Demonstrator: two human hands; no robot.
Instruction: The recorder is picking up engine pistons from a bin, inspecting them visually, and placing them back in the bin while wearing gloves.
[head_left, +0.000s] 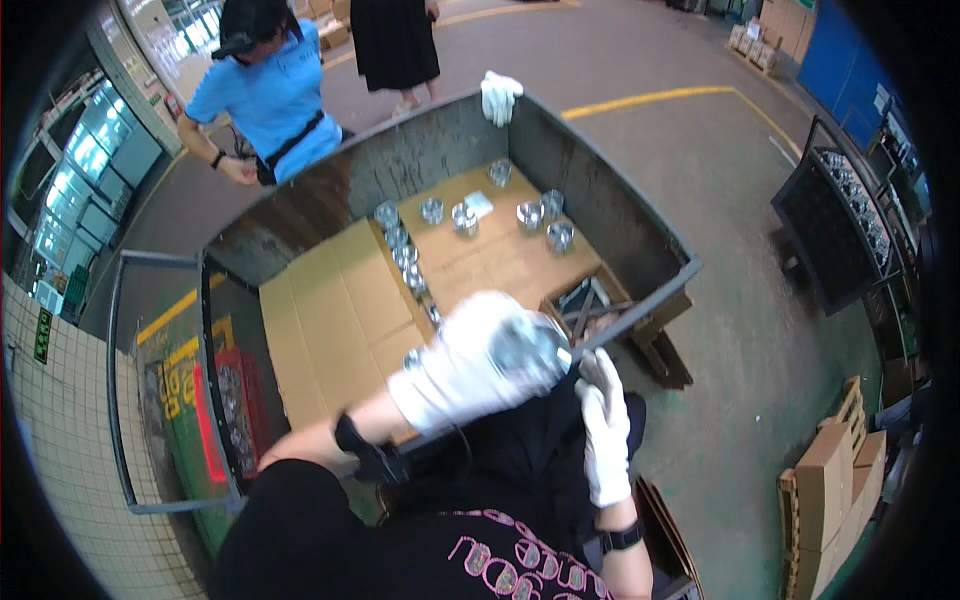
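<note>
In the head view, the left hand (pixel 465 348), in a white glove, has a shiny silvery part (pixel 527 347) in its grip, held over the near edge of a big grey metal bin (pixel 610 185). Hand and part are pretty motion-blurred, so don't ask me for finer detail on that piece.

The right hand (pixel 606 430), also gloved, is up at the bin's near right corner with its fingertips right at the rim. Honestly can't tell if it's gripping the edge or just resting there.

Inside the bin there's a brown cardboard layer (pixel 470 262) with more silvery parts (pixel 463 220) standing on it, some in a tight row, others spread toward the far right. A folded cardboard sheet (pixel 335 290) covers the left side. There's a spare white glove (pixel 500 96) draped over the far rim, a red crate (pixel 208 420) outside on the left, and a co-worker (pixel 275 90) in a light blue shirt just beyond the bin.
</note>
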